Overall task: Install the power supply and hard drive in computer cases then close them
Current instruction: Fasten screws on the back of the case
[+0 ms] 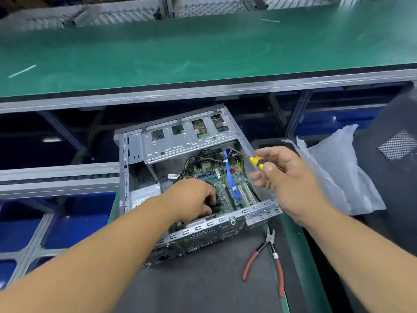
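Note:
An open grey metal computer case (216, 224) lies on a dark mat in front of me, its green motherboard (225, 179) and a blue cable (231, 177) exposed. The silver power supply (144, 194) sits in the case's left near corner. My left hand (191, 199) reaches down inside the case over the board, fingers curled on something dark that I cannot make out. My right hand (286, 177) holds a yellow-and-black screwdriver (256, 160) above the case's right wall, its tip pointing toward the drive cage (180, 141) at the far side.
Red-handled pliers (266, 260) lie on the mat to the right of the case. A crumpled plastic bag (338, 172) and a dark mesh chair (392, 154) are at the right. A green conveyor belt (203, 48) runs across behind. Blue bins (74, 222) sit lower left.

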### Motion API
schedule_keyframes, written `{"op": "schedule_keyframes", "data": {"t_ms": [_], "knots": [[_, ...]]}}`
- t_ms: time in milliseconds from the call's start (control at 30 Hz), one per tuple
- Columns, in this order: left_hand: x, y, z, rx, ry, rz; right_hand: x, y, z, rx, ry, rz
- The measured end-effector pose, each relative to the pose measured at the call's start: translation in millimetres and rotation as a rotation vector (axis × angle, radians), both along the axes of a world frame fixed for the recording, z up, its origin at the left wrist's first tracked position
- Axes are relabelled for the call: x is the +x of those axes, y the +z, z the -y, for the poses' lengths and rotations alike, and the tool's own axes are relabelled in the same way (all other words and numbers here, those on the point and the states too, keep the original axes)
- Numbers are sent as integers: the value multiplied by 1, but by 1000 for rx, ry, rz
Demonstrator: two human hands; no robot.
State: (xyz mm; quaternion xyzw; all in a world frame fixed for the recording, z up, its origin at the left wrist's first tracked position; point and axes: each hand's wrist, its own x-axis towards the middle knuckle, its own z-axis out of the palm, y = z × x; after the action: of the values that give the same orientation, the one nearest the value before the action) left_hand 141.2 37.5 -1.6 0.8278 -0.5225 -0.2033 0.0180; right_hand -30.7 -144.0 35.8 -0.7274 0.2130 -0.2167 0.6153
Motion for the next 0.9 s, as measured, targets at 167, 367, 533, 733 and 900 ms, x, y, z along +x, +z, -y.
{"op": "schedule_keyframes", "data": {"t_ms": [167, 367, 533, 733, 900], "knots": [[11, -13, 13, -80, -226, 160, 23, -23, 7, -593, 108, 16], [9, -17, 40, -111, -464, 205, 31, -46, 15, -745, 168, -12], [12, -21, 52, -57, -563, 243, 33, -46, 17, -738, 200, -72], [-5, -42, 57, -175, -744, 328, 35, -47, 17, -669, 103, -98], [-3, -44, 62, -125, -814, 293, 35, -45, 18, -636, 65, -97]]}}
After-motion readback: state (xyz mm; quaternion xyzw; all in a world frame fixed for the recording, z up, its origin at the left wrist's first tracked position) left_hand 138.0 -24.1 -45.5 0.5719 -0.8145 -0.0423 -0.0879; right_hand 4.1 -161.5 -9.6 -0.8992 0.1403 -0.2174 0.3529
